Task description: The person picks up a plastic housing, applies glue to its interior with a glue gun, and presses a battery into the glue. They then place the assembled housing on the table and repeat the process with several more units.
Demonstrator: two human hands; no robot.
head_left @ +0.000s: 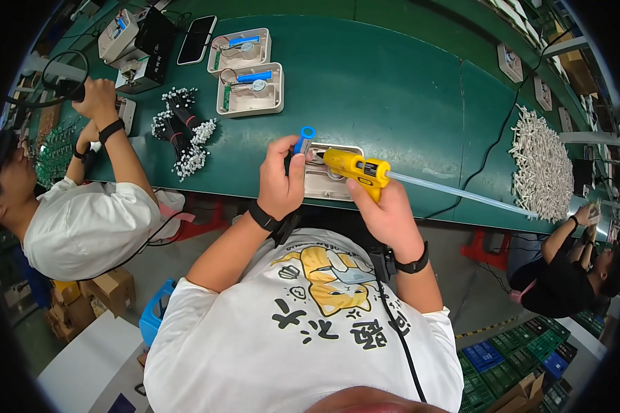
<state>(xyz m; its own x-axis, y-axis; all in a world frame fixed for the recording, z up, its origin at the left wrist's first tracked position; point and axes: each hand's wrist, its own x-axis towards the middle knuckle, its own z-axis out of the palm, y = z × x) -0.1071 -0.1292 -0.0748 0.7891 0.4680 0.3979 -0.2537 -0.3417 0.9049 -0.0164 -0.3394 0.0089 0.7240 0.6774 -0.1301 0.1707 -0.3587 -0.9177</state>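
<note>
My left hand (281, 182) is closed round a blue cylindrical battery (305, 140), its round end sticking up past the fingers. A yellow glue gun (365, 169) is gripped in my right hand (386, 213), its dark nozzle pointing left and close to the battery. From the back of the gun a long translucent glue stick (455, 192) runs to the right. Beneath both hands lies a small off-white plastic case (324, 186), open side up, at the near edge of the green table. The gun and my fingers hide much of what is inside it.
Two similar cases (251, 104) with blue batteries and wires stand farther back, near a phone (197, 40). Bundles of black leads (181, 131) lie left; a heap of small white parts (541, 165) lies right. A black cable (486, 165) crosses the table. Co-workers sit on both sides.
</note>
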